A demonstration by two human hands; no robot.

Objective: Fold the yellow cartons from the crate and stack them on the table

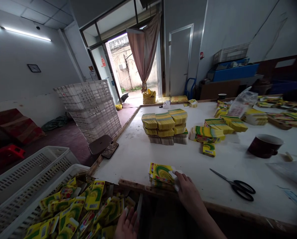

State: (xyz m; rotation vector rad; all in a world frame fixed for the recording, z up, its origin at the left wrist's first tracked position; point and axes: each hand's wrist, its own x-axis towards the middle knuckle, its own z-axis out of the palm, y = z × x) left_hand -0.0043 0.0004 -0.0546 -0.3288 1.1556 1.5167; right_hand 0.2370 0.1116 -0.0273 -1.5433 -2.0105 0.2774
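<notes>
Pinching the right end of the yellow packet stack (pixel 160 174), the right hand (pixel 185 187) has its grip closed at the surface's (pixel 188 164) near edge. Left hand (pixel 128 224) looks empty, loosely open, palm-up by the crate (pixel 42 195) of yellow packets (pixel 95 196), near left.

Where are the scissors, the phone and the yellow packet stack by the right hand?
Scissors (pixel 232 183): head view, where the blades meet the black handles.
Phone (pixel 110 150): head view, middle of its upward side.
Yellow packet stack (pixel 161 173): head view, top packet's printed face.
</notes>
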